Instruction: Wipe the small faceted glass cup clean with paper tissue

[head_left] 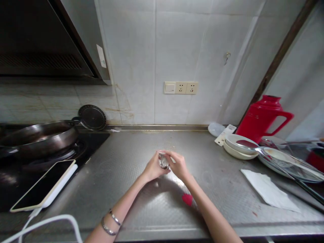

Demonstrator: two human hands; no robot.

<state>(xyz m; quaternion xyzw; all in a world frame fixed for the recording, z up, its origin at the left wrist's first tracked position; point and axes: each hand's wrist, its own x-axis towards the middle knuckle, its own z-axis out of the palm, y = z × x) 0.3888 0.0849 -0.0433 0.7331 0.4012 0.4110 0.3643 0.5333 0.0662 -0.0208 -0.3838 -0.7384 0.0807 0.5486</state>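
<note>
Over the middle of the steel counter (136,155), my left hand (152,168) curls round the side of a small, shiny, clear or silvery object (164,162). My right hand (178,165) touches the same object from the right, its fingers bent over the top edge. What the object is cannot be made out. A red item (187,199) lies on the counter beside my right forearm, which partly hides it. Two silver bracelets are on my left wrist.
At left a pan (43,138) sits on the black stove, with a phone (44,185) and white cable in front. At right are a red thermos (260,118), stacked bowls (239,146), a plate with utensils (291,162) and a white paper towel (269,189).
</note>
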